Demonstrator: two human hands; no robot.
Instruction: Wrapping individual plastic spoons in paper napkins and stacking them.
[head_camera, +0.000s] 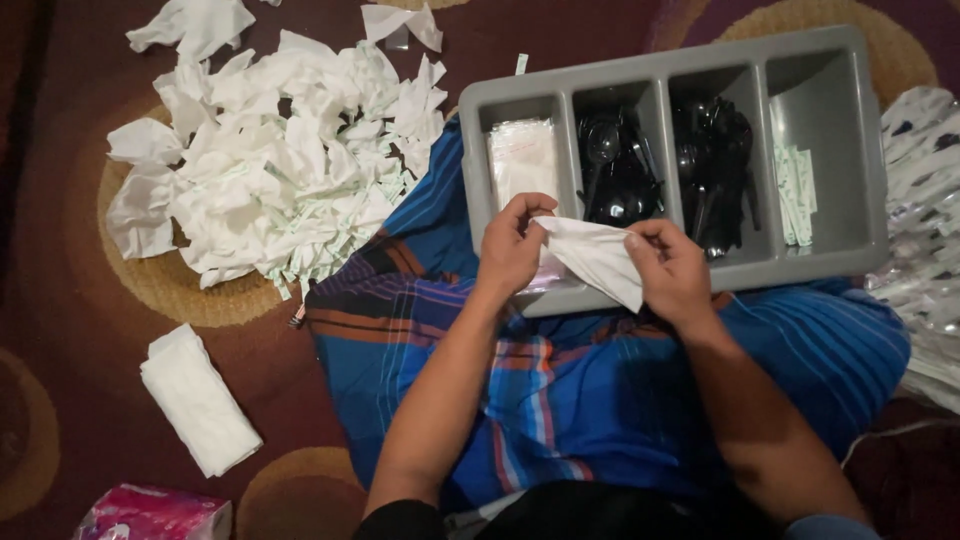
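Folding goes best with the edges pinched taut and matched before creasing. The left hand (512, 248) and right hand (672, 268) each grasp an end of the white napkin (598, 258), soft and creased, just at 6 o'clock of the grey tray (860, 140).

I have one view only, from the head camera, looking almost straight down over the lap at close range. The grey tray (520, 100) sits at upper centre, with carpet (60, 300) filling the left side. Both forearms enter from the bottom edge. With no second view, no part of the scene is shared.
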